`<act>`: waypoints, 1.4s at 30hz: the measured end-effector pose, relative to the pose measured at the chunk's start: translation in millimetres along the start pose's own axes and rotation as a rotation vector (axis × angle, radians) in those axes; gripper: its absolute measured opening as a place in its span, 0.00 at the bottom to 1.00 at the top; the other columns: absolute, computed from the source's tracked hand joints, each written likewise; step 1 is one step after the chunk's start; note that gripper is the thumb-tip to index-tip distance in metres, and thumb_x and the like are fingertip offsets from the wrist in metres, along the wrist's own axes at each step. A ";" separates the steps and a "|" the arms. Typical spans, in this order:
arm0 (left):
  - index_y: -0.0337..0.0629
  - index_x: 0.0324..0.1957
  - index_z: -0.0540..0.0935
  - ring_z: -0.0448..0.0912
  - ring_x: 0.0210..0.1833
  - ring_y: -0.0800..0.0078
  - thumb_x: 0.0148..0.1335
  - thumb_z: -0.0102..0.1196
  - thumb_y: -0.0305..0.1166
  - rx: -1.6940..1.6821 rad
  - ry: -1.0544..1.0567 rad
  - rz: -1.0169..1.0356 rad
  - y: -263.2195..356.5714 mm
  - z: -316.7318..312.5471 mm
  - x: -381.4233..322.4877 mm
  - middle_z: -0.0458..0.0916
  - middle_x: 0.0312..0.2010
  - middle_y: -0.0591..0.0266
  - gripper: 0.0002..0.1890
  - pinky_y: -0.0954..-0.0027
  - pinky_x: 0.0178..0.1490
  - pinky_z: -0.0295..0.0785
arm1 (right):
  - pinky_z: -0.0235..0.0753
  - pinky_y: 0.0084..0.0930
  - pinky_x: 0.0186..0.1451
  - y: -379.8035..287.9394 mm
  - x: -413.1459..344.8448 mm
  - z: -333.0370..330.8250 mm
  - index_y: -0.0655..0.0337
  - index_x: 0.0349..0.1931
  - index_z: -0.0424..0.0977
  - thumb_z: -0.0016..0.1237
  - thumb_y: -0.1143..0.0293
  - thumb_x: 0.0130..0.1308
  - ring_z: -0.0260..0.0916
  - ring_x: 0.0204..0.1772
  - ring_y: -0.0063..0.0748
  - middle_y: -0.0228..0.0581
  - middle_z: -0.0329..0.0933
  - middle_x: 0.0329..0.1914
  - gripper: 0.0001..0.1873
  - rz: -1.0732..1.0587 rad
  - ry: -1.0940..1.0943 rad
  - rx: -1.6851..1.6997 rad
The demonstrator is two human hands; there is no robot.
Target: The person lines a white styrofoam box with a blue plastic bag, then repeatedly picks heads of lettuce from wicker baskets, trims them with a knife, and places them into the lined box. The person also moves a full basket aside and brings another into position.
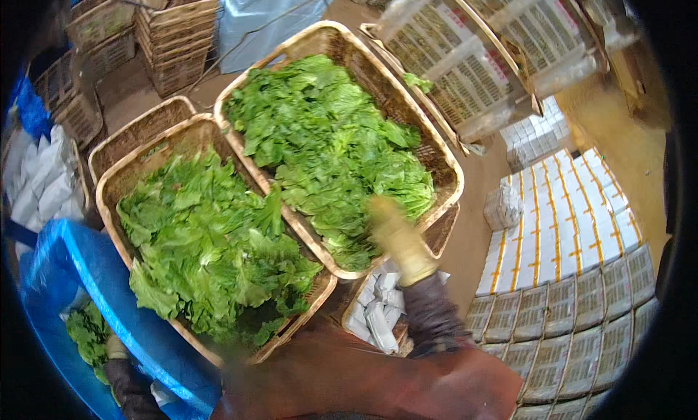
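In a light-coloured work glove, my right hand [401, 240] reaches over the near end of the far plastic crate [457, 175]. Its blurred fingers are at the green leaf lettuce [338, 142] in that crate; their grip cannot be made out. My left hand [116, 348], also gloved, is down inside a blue-lined container [49, 273] at lower left. Leafy greens [87, 333] lie against its fingers, and the liner's edge partly hides it. Between my hands stands a second plastic crate [109, 224], heaped with lettuce [207, 240].
White wrapped packets [379, 311] fill a crate below my right forearm; more packets [41, 180] lie at far left. Stacked empty crates [180, 44] stand behind. At right are taped white boxes [561, 224] and wrapped crates [463, 66].
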State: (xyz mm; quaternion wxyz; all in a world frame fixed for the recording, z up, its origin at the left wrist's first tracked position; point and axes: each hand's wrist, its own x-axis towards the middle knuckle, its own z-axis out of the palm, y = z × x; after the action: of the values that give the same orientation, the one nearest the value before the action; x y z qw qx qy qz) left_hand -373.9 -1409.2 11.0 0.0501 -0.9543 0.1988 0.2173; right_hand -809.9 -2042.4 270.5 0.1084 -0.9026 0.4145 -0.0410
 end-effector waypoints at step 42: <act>0.34 0.78 0.60 0.70 0.75 0.56 0.58 0.71 0.58 -1.306 0.253 0.486 260.1 -149.8 -149.0 0.71 0.73 0.45 0.56 0.61 0.76 0.64 | 0.80 0.30 0.54 -221.7 27.9 40.5 0.60 0.53 0.79 0.61 0.54 0.70 0.80 0.48 0.36 0.43 0.81 0.46 0.21 -0.450 -0.320 0.495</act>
State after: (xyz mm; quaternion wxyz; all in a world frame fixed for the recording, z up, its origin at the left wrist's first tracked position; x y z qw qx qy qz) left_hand -542.2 -1621.4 208.3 -0.6058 -0.7359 0.2396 0.1845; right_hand -621.1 -1916.7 281.6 0.3750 -0.9127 0.1612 -0.0210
